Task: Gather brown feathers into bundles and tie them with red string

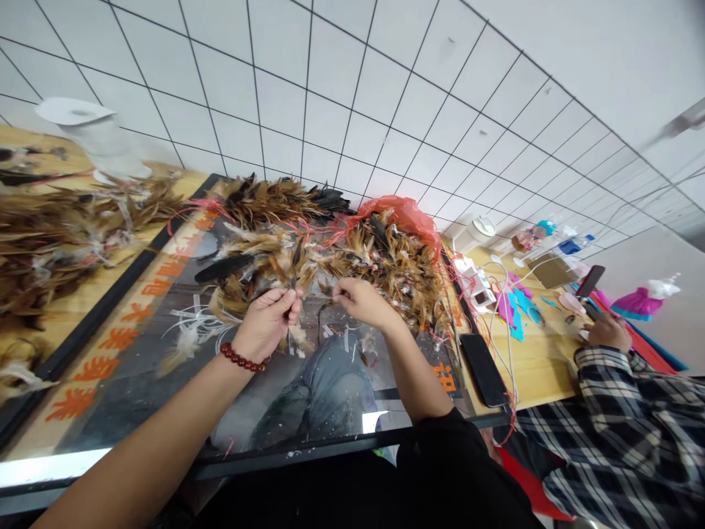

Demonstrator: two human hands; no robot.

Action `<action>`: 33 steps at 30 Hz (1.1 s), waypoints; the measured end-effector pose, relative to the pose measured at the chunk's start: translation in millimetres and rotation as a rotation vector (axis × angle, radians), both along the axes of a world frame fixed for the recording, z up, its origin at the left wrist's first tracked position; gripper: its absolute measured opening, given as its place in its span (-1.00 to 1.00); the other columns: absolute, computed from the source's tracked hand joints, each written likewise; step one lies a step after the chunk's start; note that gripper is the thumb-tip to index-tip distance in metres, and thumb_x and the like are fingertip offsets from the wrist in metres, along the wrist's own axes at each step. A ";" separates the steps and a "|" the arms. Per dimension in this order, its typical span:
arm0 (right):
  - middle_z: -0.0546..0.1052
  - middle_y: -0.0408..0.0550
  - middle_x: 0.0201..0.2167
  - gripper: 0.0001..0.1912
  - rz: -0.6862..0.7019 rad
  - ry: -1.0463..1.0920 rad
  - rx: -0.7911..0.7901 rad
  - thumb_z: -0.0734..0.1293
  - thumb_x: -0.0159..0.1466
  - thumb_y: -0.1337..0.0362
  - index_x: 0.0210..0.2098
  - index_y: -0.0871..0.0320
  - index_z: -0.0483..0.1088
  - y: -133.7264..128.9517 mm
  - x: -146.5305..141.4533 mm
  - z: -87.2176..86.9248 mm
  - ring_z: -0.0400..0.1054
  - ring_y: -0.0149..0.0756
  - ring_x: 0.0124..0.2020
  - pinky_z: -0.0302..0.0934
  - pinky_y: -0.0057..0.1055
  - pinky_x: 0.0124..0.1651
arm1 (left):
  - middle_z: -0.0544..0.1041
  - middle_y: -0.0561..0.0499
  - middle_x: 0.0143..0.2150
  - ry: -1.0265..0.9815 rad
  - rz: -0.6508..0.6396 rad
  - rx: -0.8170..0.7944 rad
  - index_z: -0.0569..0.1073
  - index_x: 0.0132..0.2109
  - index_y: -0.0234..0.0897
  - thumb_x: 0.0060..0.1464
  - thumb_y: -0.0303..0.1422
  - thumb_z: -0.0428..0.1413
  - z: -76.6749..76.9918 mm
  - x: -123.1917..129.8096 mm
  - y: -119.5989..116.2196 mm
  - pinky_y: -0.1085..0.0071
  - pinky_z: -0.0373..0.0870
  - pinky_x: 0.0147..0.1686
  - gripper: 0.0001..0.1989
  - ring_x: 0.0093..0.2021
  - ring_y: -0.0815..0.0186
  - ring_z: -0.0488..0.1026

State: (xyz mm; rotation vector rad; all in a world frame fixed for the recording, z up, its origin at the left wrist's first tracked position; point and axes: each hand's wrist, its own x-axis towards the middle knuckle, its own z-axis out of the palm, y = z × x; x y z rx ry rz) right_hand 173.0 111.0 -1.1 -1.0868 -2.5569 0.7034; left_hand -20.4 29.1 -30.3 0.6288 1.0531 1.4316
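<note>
Pinched feathers [294, 282]: a small brown and dark tuft, above the middle of the glass panel; the number of feathers cannot be told.
Left hand [269, 312]: above the middle of the glass panel, thumb and forefinger pressed together on the pinched feathers, the other fingers curled in; a dark red beaded bracelet [239, 358] circles the wrist.
Right hand [360, 300]: above the glass panel, just right of its middle; its fingers are bent with the tips drawn together, and whether they grip anything cannot be told.
Feather pile [407, 275]: brown and dark, spread over the back half of the glass panel, just beyond both hands.
White strips [192, 319]: loosely tangled on the left part of the glass panel.
Feather bundle [269, 200]: long and dense, along the back edge of the glass panel.
Red plastic bag [402, 213]: crumpled, at the back right of the glass panel, behind the feather pile.
Glass panel [132, 389]: black-edged, with orange characters [113, 334] down its left side.
Black phone [485, 371]: flat, at the right edge of the glass panel.
Table [543, 375]: pale wood, showing left and right of the glass panel.
Brown feathers [60, 242]: heaped left of the glass panel.
Co-worker's hand [609, 332]: well right of the glass panel, in a plaid sleeve [603, 375].
</note>
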 end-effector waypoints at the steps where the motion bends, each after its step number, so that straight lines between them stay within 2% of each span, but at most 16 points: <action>1: 0.46 -0.16 -0.43 -0.90 -0.019 0.077 -0.029 0.24 0.23 0.40 -0.36 0.16 0.39 1.4 1.6 1.1 0.32 -0.40 -0.36 0.13 -0.48 -0.23 | 0.39 0.05 -0.59 0.157 0.030 0.053 0.50 -0.49 -0.30 -0.08 -0.35 0.28 -0.1 0.9 -2.0 0.52 0.20 -0.55 -0.85 -0.56 0.43 0.25; 3: 0.43 -0.21 -0.50 -0.93 -0.049 0.205 -0.126 0.24 0.22 0.37 -0.39 0.15 0.34 3.6 3.0 1.6 0.28 -0.43 -0.45 0.13 -0.49 -0.29 | 0.41 0.03 -0.60 0.459 0.077 0.170 0.48 -0.57 -0.28 -0.04 -0.36 0.23 0.7 2.7 -6.6 0.49 0.24 -0.49 -0.80 -0.52 0.39 0.30; 5: 0.43 -0.23 -0.53 -0.94 -0.064 0.348 -0.311 0.23 0.21 0.34 -0.41 0.13 0.26 4.9 1.2 -0.2 0.30 -0.45 -0.51 0.16 -0.49 -0.34 | 0.42 0.03 -0.59 0.594 0.095 0.232 0.47 -0.59 -0.26 -0.02 -0.37 0.20 2.9 4.7 -10.2 0.48 0.28 -0.44 -0.78 -0.50 0.37 0.33; 7: 0.48 -0.23 -0.53 -0.91 -0.103 0.524 -0.550 0.26 0.18 0.30 -0.40 0.11 0.21 5.5 -3.0 -3.3 0.36 -0.44 -0.53 0.22 -0.50 -0.39 | 0.44 0.03 -0.58 0.535 0.122 0.213 0.48 -0.57 -0.26 0.00 -0.35 0.19 5.1 6.5 -10.9 0.48 0.29 -0.45 -0.78 -0.52 0.38 0.33; 9: 0.51 -0.22 -0.52 -0.79 -0.179 0.695 -0.735 0.36 0.11 0.24 -0.39 0.11 0.20 5.0 -8.2 -6.5 0.43 -0.42 -0.51 0.28 -0.49 -0.41 | 0.46 0.02 -0.56 0.366 0.144 0.142 0.51 -0.52 -0.28 -0.02 -0.31 0.22 6.0 7.4 -8.5 0.48 0.29 -0.49 -0.81 -0.55 0.40 0.31; 12: 0.53 -0.24 -0.54 -0.61 -0.256 0.859 -0.859 0.51 -0.07 0.23 -0.37 0.13 0.25 1.7 -15.8 -10.1 0.49 -0.39 -0.46 0.37 -0.49 -0.37 | 0.49 0.01 -0.54 0.089 0.126 0.014 0.56 -0.41 -0.34 -0.14 -0.26 0.33 4.1 7.0 -2.9 0.50 0.29 -0.54 -0.78 -0.56 0.42 0.33; 15: 0.52 -0.27 -0.57 -0.52 -0.273 0.892 -0.883 0.58 -0.18 0.20 -0.38 0.13 0.29 -4.1 -23.5 -13.3 0.50 -0.39 -0.47 0.37 -0.51 -0.41 | 0.58 -0.09 -0.43 -0.017 0.065 -0.073 0.57 -0.37 -0.39 -0.24 -0.23 0.40 1.6 6.9 -0.5 0.46 0.40 -0.47 -0.67 -0.48 0.36 0.45; 18: 0.52 -0.24 -0.56 -0.53 -0.269 0.870 -0.865 0.59 -0.18 0.16 -0.41 0.15 0.31 -10.0 -31.8 -16.2 0.49 -0.40 -0.49 0.37 -0.51 -0.42 | 0.63 -0.18 -0.33 0.008 0.018 -0.098 0.57 -0.36 -0.39 -0.25 -0.22 0.41 1.1 9.4 -2.0 0.39 0.49 -0.37 -0.65 -0.34 0.25 0.56; 22: 0.52 -0.22 -0.52 -0.54 -0.303 0.883 -0.818 0.58 -0.15 0.15 -0.37 0.15 0.34 -17.4 -42.0 -17.8 0.46 -0.41 -0.47 0.40 -0.45 -0.35 | 0.63 -0.20 -0.34 0.037 -0.026 -0.131 0.58 -0.35 -0.41 -0.23 -0.23 0.40 0.1 13.3 -4.1 0.39 0.51 -0.39 -0.65 -0.39 0.25 0.57; 28: 0.50 -0.23 -0.44 -0.49 -0.307 0.916 -0.681 0.58 -0.16 0.15 -0.30 0.12 0.34 -29.7 -51.2 -12.7 0.39 -0.48 -0.44 0.35 -0.48 -0.29 | 0.54 -0.06 -0.52 0.084 0.048 -0.086 0.56 -0.47 -0.39 -0.19 -0.31 0.39 -3.4 14.3 -2.2 0.48 0.46 -0.48 -0.77 -0.55 0.38 0.46; 33: 0.43 -0.26 -0.53 -0.52 -0.303 0.870 -0.608 0.56 -0.13 -0.01 -0.44 0.14 0.33 -30.3 -52.0 -12.6 0.29 -0.48 -0.49 0.24 -0.50 -0.36 | 0.53 -0.03 -0.53 0.245 0.144 -0.015 0.57 -0.50 -0.34 -0.12 -0.44 0.32 -2.6 13.9 -3.7 0.55 0.40 -0.50 -0.91 -0.55 0.42 0.41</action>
